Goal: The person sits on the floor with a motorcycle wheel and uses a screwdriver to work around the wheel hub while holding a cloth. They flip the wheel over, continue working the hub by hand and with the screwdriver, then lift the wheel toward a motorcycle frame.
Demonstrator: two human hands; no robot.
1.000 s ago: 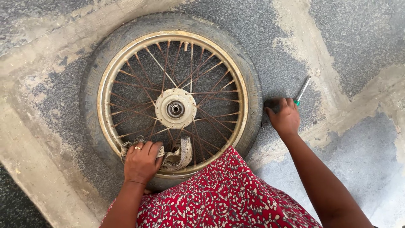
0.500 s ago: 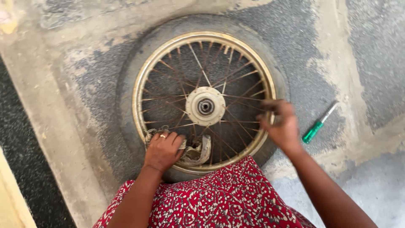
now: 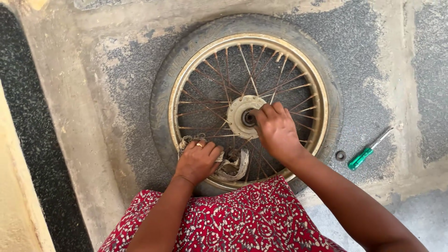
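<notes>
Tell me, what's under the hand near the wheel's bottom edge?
A crumpled dirty rag pokes out beneath the left hand, lying on the rim and spokes. How much more rag the hand covers is hidden.

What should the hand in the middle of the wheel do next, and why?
Probably press the right hand's fingertips into the hub hole, since they already touch it. The left hand steadies the wheel at the rim, on a rag. The green screwdriver and small washer lie untouched on the floor.

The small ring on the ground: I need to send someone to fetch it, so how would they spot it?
Find the spoked wheel lying flat on the concrete floor. Just off its tyre, on the side of the person's right hand, lies a green-handled screwdriver. The small dark ring sits between tyre and screwdriver handle: round, flat, far smaller than either.
</notes>
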